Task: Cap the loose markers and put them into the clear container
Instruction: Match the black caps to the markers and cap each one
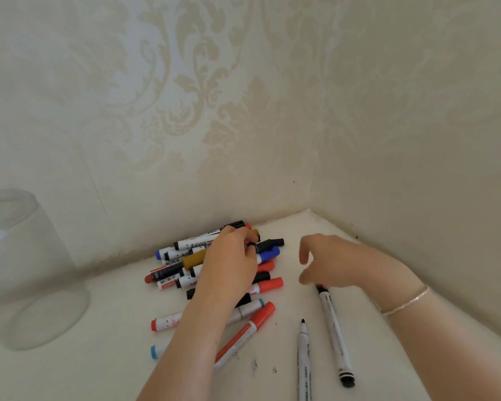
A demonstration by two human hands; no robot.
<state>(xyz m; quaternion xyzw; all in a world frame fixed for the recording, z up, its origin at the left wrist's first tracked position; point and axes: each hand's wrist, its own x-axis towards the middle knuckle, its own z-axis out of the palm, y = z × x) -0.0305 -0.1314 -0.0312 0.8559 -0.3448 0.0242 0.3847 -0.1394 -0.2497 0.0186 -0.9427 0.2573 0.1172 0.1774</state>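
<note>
A pile of markers with red, blue, black and gold caps lies on the white surface near the wall corner. My left hand reaches into the pile, its fingers curled round a black marker at the top. My right hand hovers to the right with loosely curled fingers, just above the tip of a thin white marker. A second thin marker, uncapped with its black tip showing, lies beside it. The clear container stands at the far left.
Two patterned walls meet in a corner right behind the pile. Small black ink marks dot the white surface in front. A bracelet sits on my right wrist.
</note>
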